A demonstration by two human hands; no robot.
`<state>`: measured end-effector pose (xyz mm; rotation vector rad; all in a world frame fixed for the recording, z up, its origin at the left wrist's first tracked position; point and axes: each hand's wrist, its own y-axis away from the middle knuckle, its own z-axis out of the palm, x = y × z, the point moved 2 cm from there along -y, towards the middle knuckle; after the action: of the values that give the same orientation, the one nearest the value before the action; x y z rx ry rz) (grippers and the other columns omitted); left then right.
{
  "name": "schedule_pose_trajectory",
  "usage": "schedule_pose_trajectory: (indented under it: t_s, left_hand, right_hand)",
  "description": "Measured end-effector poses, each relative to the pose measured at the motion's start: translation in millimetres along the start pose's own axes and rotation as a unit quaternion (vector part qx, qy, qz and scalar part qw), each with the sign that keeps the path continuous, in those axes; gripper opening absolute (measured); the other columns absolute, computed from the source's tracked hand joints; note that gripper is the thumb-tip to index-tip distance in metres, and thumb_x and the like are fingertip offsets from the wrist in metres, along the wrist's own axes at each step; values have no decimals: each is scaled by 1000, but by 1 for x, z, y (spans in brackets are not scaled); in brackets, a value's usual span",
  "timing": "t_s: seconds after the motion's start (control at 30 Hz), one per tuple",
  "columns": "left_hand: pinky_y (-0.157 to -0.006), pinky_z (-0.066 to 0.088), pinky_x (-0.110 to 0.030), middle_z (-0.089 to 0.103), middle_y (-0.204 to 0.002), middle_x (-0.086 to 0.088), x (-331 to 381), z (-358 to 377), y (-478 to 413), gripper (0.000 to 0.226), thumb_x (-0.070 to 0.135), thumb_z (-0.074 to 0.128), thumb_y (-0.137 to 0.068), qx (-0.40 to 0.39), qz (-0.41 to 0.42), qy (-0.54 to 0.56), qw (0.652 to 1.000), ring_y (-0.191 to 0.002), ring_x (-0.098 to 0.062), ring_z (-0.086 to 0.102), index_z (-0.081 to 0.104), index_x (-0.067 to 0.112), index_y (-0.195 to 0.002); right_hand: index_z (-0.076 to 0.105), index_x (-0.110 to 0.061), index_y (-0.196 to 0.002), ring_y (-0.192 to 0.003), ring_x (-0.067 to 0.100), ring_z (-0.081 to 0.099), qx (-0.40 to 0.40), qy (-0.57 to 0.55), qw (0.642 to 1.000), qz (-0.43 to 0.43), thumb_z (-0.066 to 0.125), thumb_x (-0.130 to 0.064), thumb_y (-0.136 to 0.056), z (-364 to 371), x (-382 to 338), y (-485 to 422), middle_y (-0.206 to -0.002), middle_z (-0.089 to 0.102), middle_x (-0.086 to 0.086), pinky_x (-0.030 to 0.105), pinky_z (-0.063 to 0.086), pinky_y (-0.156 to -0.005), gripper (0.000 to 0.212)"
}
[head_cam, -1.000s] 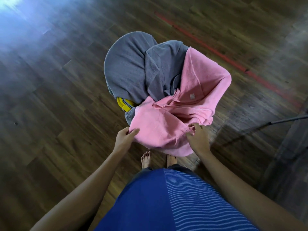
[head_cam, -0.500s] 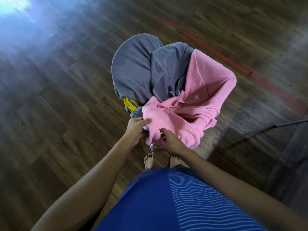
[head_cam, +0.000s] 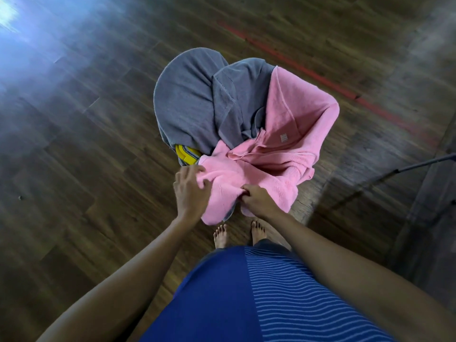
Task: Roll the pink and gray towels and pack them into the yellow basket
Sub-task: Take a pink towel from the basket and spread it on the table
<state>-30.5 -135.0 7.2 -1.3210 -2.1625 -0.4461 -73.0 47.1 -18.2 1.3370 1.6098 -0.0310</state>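
Over the yellow basket [head_cam: 188, 156], the fluffy pink towel [head_cam: 296, 124] and the gray towel [head_cam: 187, 99] are lying draped in loose folds, hiding nearly all of it. Your left hand [head_cam: 190, 191] is curling its fingers round a bunched pink fold; your right hand [head_cam: 259, 202] is pinching the same towel. Everything is standing on a dark plank floor [head_cam: 86, 144].
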Motion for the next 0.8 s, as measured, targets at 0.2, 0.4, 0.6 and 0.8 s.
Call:
schedule_pose_trajectory:
  t_s: [0.2,0.4,0.6,0.8]
  left_hand:
    - [-82,37,-33,58,-106,-1,15,27,42,40,40,71,-74,-101,229,-73,965,-100,-22,51,57,17,-104]
    - [-80,42,-38,66,-105,-4,28,30,21,23,23,57,-86,-70,148,-39,986,-99,-27,58,63,14,-107]
    - [-62,39,-16,64,-84,-3,24,23,-19,14,5,58,-90,-157,24,119,980,-75,-16,56,64,8,-102]
    - [-69,38,-22,56,-93,-13,17,28,-50,16,1,51,-92,-231,-99,208,945,-79,-17,50,59,13,-89]
  right_hand:
    - [62,-18,-66,-65,7,56,-8,-67,998,18,54,-12,-91,-26,-14,-13,-75,65,4,26,45,-65,27]
    - [73,-13,-80,-77,9,54,-30,-78,996,30,62,-18,-90,-39,-17,-24,-89,65,3,22,44,-72,16]
    - [69,-14,-88,-79,15,57,77,-38,996,4,67,-11,-83,-53,-6,-23,-83,65,0,27,36,-68,6]
    - [61,-16,-89,-82,17,57,197,-25,980,-20,69,-13,-80,-39,-5,-5,-92,63,3,32,48,-76,12]
